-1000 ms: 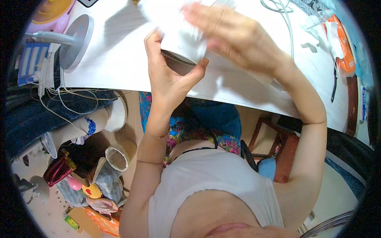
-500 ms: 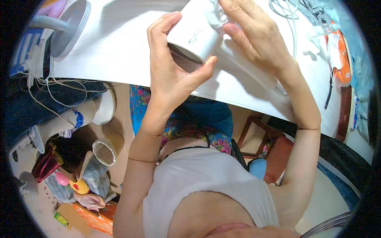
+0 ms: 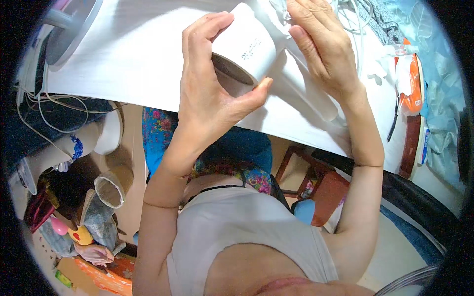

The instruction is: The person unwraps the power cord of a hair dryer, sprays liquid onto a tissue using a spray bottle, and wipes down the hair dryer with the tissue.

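My left hand grips a white cylindrical container by its lower part, with thumb and fingers on opposite sides. Dotted dark print marks its side, and its shaded, recessed end faces me. My right hand is just right of the container, apart from it, fingers together and pointing away from me. Crumpled white tissue or wipe shows by its fingertips, partly hidden at the top edge. Under the right wrist, a long white tube-like thing lies on the white table.
An orange packet lies at the right, near a white cable. A grey round-based stand is at the far left. Loose wires hang off the table's left end. Below are a bin-like tube and a brown stool.
My right hand has pulled away to the right from the container, with the crumpled white material. The container stays in my left hand, slightly turned. The whole view has shifted a little.
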### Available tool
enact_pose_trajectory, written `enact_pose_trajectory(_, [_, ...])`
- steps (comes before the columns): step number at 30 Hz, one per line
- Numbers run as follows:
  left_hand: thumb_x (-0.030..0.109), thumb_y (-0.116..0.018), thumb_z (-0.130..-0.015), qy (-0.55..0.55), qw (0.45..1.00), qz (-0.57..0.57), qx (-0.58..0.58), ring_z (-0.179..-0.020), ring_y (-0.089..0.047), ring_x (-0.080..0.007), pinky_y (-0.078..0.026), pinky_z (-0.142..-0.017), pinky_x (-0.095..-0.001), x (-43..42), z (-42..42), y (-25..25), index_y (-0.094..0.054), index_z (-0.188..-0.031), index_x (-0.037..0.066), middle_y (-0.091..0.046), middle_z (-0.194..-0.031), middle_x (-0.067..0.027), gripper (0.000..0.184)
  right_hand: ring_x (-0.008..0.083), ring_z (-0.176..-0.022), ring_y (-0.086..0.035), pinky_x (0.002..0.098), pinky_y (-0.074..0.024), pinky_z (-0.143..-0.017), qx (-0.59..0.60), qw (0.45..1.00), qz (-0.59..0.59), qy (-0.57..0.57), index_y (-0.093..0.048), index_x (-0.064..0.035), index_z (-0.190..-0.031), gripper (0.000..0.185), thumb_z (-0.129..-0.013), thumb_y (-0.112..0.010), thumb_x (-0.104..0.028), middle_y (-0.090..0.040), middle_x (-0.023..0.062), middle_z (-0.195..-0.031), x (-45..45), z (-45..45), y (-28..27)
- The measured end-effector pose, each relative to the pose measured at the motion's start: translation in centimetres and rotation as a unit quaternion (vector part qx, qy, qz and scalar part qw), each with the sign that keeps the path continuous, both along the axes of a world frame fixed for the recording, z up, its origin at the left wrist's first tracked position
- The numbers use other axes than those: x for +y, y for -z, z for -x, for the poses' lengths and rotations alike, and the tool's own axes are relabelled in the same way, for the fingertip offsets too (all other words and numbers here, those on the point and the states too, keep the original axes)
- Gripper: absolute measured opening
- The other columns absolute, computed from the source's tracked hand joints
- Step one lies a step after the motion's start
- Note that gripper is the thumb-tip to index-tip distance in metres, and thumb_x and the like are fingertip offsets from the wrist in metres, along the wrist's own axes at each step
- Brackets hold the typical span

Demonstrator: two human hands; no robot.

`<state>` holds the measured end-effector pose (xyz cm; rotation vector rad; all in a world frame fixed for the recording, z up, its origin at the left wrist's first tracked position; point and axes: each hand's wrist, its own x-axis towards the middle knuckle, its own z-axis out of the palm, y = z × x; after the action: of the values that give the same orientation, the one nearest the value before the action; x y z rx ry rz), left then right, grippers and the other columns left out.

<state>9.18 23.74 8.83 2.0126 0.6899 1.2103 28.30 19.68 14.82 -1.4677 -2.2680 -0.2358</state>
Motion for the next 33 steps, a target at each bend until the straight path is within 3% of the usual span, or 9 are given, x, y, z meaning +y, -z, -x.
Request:
enact_pose_trajectory(7, [0.022, -0.076, -0.059, 0.010, 0.989, -0.118, 0.092, -0.101, -0.052, -0.0353, -0.046, -0.082, -0.0401, -0.3, 0.6, 1.3, -0.044, -0.117, 0.002, -0.052, -0.110, -0.0187, 0.069, 0.0316, -0.120, -0.047, 0.0409, -0.0344, -0.100, 0.023, 0.984, 0.099, -0.145, -0.053, -0.0028, -0.121, 0.036, -0.087, -0.053, -0.014, -0.052, 0.0162, -0.125, -1.5, 3.1, -0.6])
enact_pose_trajectory(9, [0.015, -0.075, -0.056, 0.006, 0.988, 0.150, 0.016, -0.107, -0.048, -0.0335, -0.045, -0.085, -0.0381, -0.9, 0.2, 0.2, -0.040, -0.120, 0.002, -0.045, -0.116, -0.0177, 0.075, 0.0315, -0.118, -0.049, 0.0399, -0.0369, -0.098, 0.029, 0.995, 0.035, -0.093, -0.054, -0.0013, -0.120, 0.035, -0.087, -0.054, -0.013, -0.053, 0.0166, -0.123, -0.4, 1.1, 0.5])
enact_pose_trajectory(10, [0.013, -0.076, -0.054, -0.007, 1.000, 0.016, 0.015, -0.111, -0.045, -0.0319, -0.042, -0.090, -0.0361, -0.2, 0.0, 0.0, -0.037, -0.121, 0.002, -0.041, -0.118, -0.0164, 0.079, 0.0314, -0.117, -0.050, 0.0394, -0.0381, -0.096, 0.032, 0.997, 0.003, -0.067, -0.054, -0.0006, -0.119, 0.034, -0.087, -0.054, -0.013, -0.054, 0.0168, -0.122, 0.1, 0.1, 1.0])
enact_pose_trajectory(11, [0.010, -0.076, -0.055, 0.001, 1.000, 0.020, 0.005, -0.111, -0.045, -0.0267, -0.039, -0.094, -0.0338, -0.1, 0.0, -0.3, -0.037, -0.122, 0.001, -0.042, -0.119, -0.0144, 0.078, 0.0269, -0.108, -0.055, 0.0355, -0.0445, -0.089, 0.090, 0.995, -0.024, -0.032, -0.059, -0.0059, -0.113, 0.036, -0.077, -0.062, -0.007, -0.059, 0.0119, -0.115, 0.6, -0.5, 1.2])
enact_pose_trajectory(12, [0.006, -0.075, -0.056, 0.008, 1.000, 0.023, -0.005, -0.111, -0.045, -0.0216, -0.035, -0.098, -0.0316, 0.0, 0.1, -0.4, -0.037, -0.123, -0.001, -0.043, -0.120, -0.0124, 0.078, 0.0363, -0.117, -0.048, 0.0396, -0.0372, -0.097, 0.118, 0.989, 0.083, 0.019, -0.053, 0.0053, -0.115, 0.032, -0.087, -0.052, -0.010, -0.051, 0.0246, -0.122, -0.1, -0.8, 0.1])
enact_pose_trajectory(21, [0.005, -0.075, -0.057, 0.019, 0.996, 0.077, -0.032, -0.110, -0.046, -0.0214, -0.036, -0.097, -0.0306, 0.1, 0.2, 0.0, -0.034, -0.125, 0.000, -0.044, -0.118, -0.0120, 0.079, 0.0324, -0.103, -0.058, 0.0315, -0.0450, -0.084, 0.152, 0.987, 0.028, 0.045, -0.058, 0.0051, -0.105, 0.030, -0.076, -0.056, 0.009, -0.057, 0.0225, -0.112, 0.2, -0.9, 0.8])
enact_pose_trajectory(26, [0.008, -0.074, -0.057, 0.032, 0.997, 0.066, -0.034, -0.111, -0.046, -0.0221, -0.036, -0.097, -0.0314, 0.3, 0.3, 0.0, -0.038, -0.124, 0.001, -0.046, -0.119, -0.0127, 0.076, 0.0336, -0.099, -0.059, 0.0323, -0.0466, -0.082, 0.118, 0.993, -0.016, 0.009, -0.059, 0.0043, -0.105, 0.029, -0.076, -0.057, 0.007, -0.059, 0.0230, -0.108, 0.2, -1.8, 1.1])
enact_pose_trajectory(27, [0.011, -0.074, -0.059, 0.037, 0.996, 0.069, -0.033, -0.112, -0.046, -0.0230, -0.036, -0.098, -0.0320, 0.3, 0.3, 0.1, -0.038, -0.124, 0.001, -0.045, -0.121, -0.0132, 0.075, 0.0271, -0.102, -0.058, 0.0338, -0.0463, -0.085, 0.099, 0.991, -0.082, -0.029, -0.063, -0.0034, -0.104, 0.028, -0.076, -0.062, -0.001, -0.062, 0.0113, -0.108, 1.0, -1.5, 1.2])
enact_pose_trajectory(33, [0.016, -0.075, -0.055, 0.044, 0.994, -0.073, 0.070, -0.099, -0.053, -0.0314, -0.045, -0.081, -0.0357, 0.1, 0.7, 1.8, -0.044, -0.117, 0.002, -0.051, -0.109, -0.0164, 0.071, 0.0268, -0.107, -0.058, 0.0358, -0.0432, -0.092, 0.032, 0.989, 0.018, -0.140, -0.068, -0.0093, -0.099, 0.024, -0.077, -0.060, -0.002, -0.063, 0.0108, -0.109, -1.3, 3.9, -0.1])
